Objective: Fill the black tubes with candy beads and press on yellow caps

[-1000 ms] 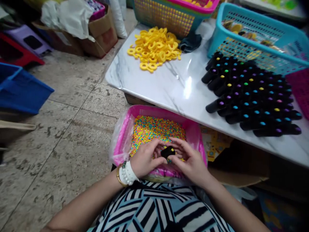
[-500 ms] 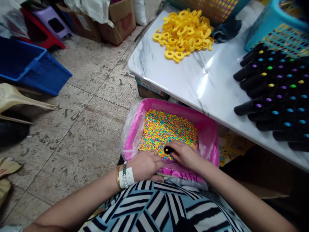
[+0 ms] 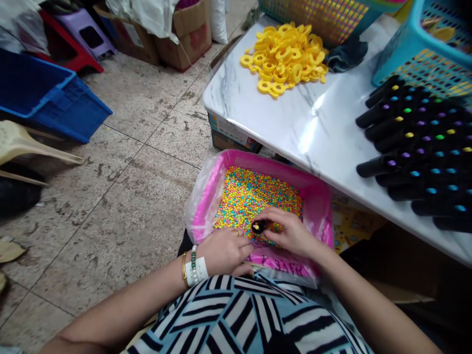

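Note:
A pink tub [image 3: 317, 196] lined with clear plastic holds many small coloured balls [image 3: 250, 191] in yellow, pink, blue and orange. At its near left edge, my left hand [image 3: 230, 250] is closed on the rim, fingers inside and thumb outside. My right hand [image 3: 289, 228] is just above the balls, its thumb and fingers closed around a black tube [image 3: 258, 226]. The tube's end faces up and left and shows something small and yellow. The rest of the tube is hidden by the fingers. Similar black tubes [image 3: 374, 167] with coloured dots lie in rows on the table.
A marble-patterned table [image 3: 258, 113] stands beyond the tub, bearing a heap of yellow ring pieces [image 3: 283, 59], a dark cloth [image 3: 346, 54] and a blue basket [image 3: 398, 49]. To the left are a blue crate [image 3: 73, 108], a cream stool [image 3: 33, 145] and cardboard boxes [image 3: 188, 34].
My right hand has shifted slightly and its fingers have spread a little around the tube, whose end has turned. My left hand stays on the rim. The head view has moved slightly.

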